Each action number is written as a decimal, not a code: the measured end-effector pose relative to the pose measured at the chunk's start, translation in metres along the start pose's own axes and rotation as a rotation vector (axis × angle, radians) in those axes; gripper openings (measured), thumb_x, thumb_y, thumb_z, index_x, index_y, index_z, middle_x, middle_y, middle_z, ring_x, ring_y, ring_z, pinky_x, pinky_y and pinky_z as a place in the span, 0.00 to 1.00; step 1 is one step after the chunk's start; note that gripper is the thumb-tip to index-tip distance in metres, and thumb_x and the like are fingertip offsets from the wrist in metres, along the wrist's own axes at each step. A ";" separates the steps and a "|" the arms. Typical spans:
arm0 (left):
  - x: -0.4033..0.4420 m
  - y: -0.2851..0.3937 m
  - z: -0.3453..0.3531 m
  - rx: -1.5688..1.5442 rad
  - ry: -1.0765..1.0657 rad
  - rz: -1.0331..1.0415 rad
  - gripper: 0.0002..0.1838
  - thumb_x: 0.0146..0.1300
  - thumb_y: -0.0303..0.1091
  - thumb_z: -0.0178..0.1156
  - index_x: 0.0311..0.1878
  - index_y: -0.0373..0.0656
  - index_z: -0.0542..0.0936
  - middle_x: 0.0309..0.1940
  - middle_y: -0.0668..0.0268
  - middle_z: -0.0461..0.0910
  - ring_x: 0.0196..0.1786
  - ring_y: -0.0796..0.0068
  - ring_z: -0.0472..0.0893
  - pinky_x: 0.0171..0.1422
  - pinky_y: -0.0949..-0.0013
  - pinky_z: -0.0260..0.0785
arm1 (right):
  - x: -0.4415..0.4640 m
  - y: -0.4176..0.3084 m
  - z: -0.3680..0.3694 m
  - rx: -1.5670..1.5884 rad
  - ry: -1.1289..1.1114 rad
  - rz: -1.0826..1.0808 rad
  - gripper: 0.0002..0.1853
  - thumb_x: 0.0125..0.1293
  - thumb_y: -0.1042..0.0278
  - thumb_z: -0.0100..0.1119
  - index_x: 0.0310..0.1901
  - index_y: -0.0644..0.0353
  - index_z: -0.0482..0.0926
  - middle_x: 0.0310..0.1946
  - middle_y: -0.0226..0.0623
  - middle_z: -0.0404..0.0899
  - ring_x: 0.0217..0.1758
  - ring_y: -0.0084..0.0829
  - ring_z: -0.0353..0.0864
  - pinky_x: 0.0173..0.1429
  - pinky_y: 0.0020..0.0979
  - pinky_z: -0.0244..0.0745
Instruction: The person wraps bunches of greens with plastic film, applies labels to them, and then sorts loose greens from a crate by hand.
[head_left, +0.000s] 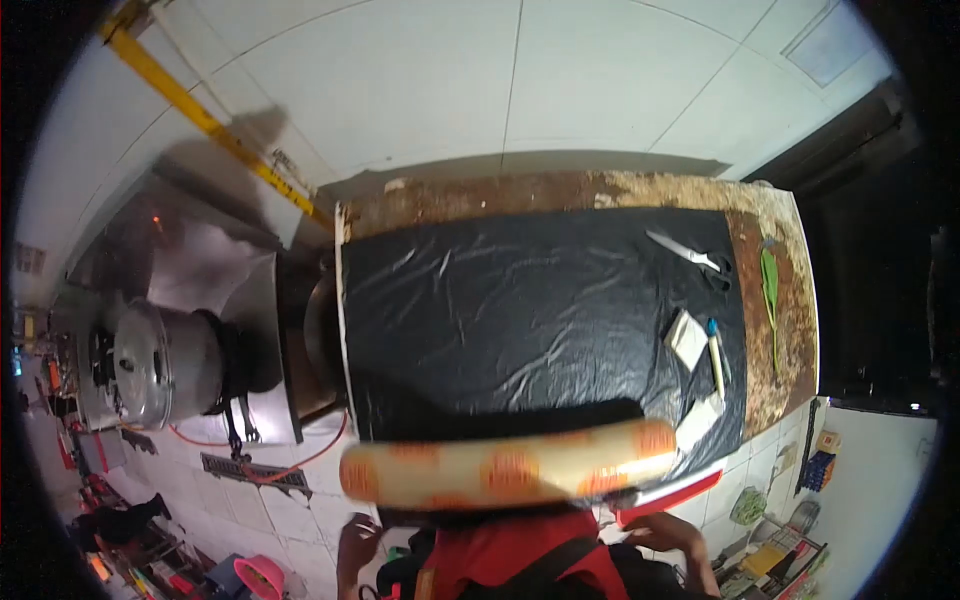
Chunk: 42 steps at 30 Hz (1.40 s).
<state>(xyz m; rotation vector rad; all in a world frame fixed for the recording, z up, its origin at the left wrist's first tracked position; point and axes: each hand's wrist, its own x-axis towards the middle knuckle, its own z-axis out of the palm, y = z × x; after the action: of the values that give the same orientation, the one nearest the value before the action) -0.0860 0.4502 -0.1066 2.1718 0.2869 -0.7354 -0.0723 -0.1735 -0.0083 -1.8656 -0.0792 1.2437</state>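
Observation:
A long roll of clear plastic film [510, 470] with orange print lies across the near edge of the table, in front of my body. Below its left end hangs my left hand [360, 540], fingers loosely curved and holding nothing visible. My right hand [660, 531] is below the roll's right end, beside a red-edged object [672, 498], its fingers apart; no grip shows. Black plastic sheeting [500, 320], wrinkled and shiny, covers most of the table. On its right side are scissors [695, 258], a blue-capped marker [716, 360], a folded white piece [687, 340] and another white piece [699, 421].
A green leaf [769, 285] lies on the worn brown table border [785, 340]. To the left, a large metal pot [165, 360] stands on a metal stove with an orange hose. A yellow pipe [200, 115] runs down the tiled wall. Shelves and a pink basin [260, 577] are near the floor.

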 end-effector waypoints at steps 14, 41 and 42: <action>0.240 0.308 -0.138 -0.659 0.072 -0.103 0.24 0.71 0.53 0.47 0.49 0.39 0.78 0.38 0.65 0.81 0.40 0.75 0.80 0.48 0.69 0.72 | 0.151 -0.190 -0.238 0.531 0.772 0.050 0.24 0.70 0.51 0.47 0.51 0.66 0.75 0.43 0.41 0.79 0.47 0.30 0.78 0.52 0.35 0.74; 0.420 0.346 -0.167 -0.843 0.470 0.162 0.20 0.63 0.45 0.61 0.40 0.33 0.81 0.34 0.61 0.81 0.34 0.69 0.80 0.41 0.65 0.72 | 0.096 -0.058 -0.335 -0.870 1.157 0.071 0.30 0.63 0.58 0.59 0.66 0.57 0.65 0.62 0.45 0.69 0.66 0.47 0.65 0.69 0.46 0.60; 0.412 0.359 -0.163 -0.882 0.459 0.117 0.18 0.62 0.43 0.63 0.39 0.32 0.80 0.34 0.59 0.81 0.34 0.69 0.81 0.39 0.65 0.73 | 0.095 -0.065 -0.340 -0.858 1.116 0.134 0.30 0.63 0.58 0.59 0.65 0.58 0.65 0.61 0.48 0.69 0.66 0.48 0.65 0.68 0.47 0.60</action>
<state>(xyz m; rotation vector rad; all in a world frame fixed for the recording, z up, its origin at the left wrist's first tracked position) 0.4662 0.3255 -0.0429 1.4518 0.5841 0.0098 0.2638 -0.2974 0.0102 -3.0975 0.1483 0.0300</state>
